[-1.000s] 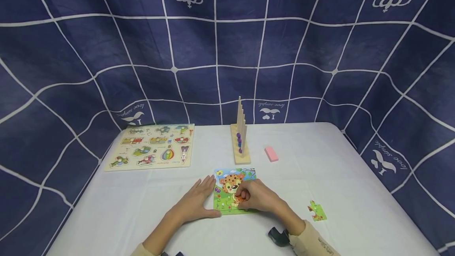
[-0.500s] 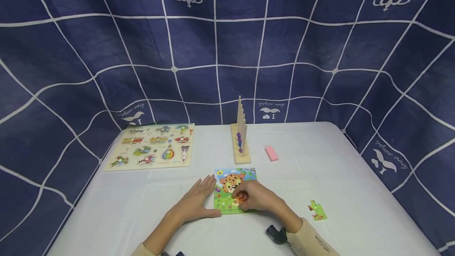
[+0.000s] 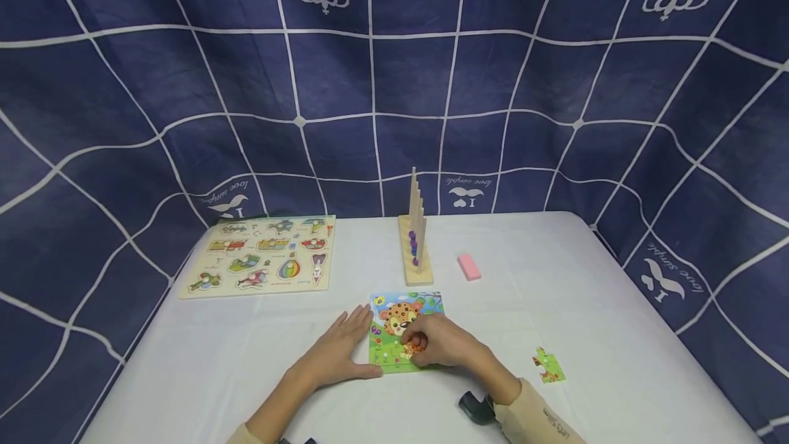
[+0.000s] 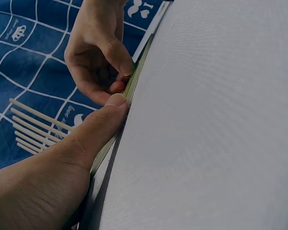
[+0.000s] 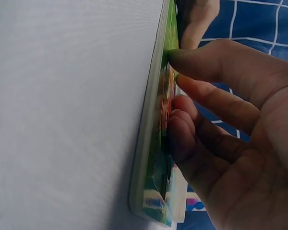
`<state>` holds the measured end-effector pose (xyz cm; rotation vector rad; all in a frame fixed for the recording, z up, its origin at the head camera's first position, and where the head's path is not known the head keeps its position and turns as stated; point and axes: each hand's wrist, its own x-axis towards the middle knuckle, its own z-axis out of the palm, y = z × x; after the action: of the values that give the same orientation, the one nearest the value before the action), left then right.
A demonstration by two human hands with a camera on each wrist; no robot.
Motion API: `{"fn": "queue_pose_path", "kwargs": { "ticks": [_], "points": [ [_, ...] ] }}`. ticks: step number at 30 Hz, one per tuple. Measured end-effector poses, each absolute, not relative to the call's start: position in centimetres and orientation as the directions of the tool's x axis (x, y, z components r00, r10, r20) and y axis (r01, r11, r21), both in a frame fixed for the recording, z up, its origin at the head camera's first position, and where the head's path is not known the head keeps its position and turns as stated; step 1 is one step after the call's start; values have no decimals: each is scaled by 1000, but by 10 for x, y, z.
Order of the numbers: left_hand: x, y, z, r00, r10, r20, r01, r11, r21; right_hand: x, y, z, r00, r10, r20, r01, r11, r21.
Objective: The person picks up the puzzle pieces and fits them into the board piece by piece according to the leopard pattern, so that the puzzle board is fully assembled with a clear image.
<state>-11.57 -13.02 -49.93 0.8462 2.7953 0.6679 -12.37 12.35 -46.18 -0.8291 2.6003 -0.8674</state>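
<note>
A jigsaw puzzle with a spotted leopard cub on grass lies flat at the front middle of the table. My left hand lies with spread fingers along its left side, thumb on the lower left corner; the left wrist view shows that thumb resting on the edge. Over the lower right part bends my right hand, thumb and forefinger pinching a puzzle piece at the board's surface, the other fingers curled. Its palm hides the board's right side. A loose green puzzle piece lies farther right.
A wooden peg stand with several upright rods and purple and blue beads stands behind the puzzle. Right of it lies a pink block. A vehicle picture board lies at the back left. A blue checked curtain borders the white table.
My right hand has slid slightly left over the lower part of the puzzle, its fingertips still at the board. The left hand has kept its place; the loose piece has not moved.
</note>
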Motion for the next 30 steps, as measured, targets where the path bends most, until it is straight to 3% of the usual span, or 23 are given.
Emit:
{"fn": "queue_pose_path", "kwargs": {
  "ticks": [15,30],
  "points": [
    [-115,-130,-500,-834,552,-11,489,747,451,-120,139,-462,-807,-588,-51,-412,623,-665],
    [-116,-130,-502,-837,547,-4,486,748,452,-101,200,-455,-868,-489,-83,-319,678,-663]
  ]
}}
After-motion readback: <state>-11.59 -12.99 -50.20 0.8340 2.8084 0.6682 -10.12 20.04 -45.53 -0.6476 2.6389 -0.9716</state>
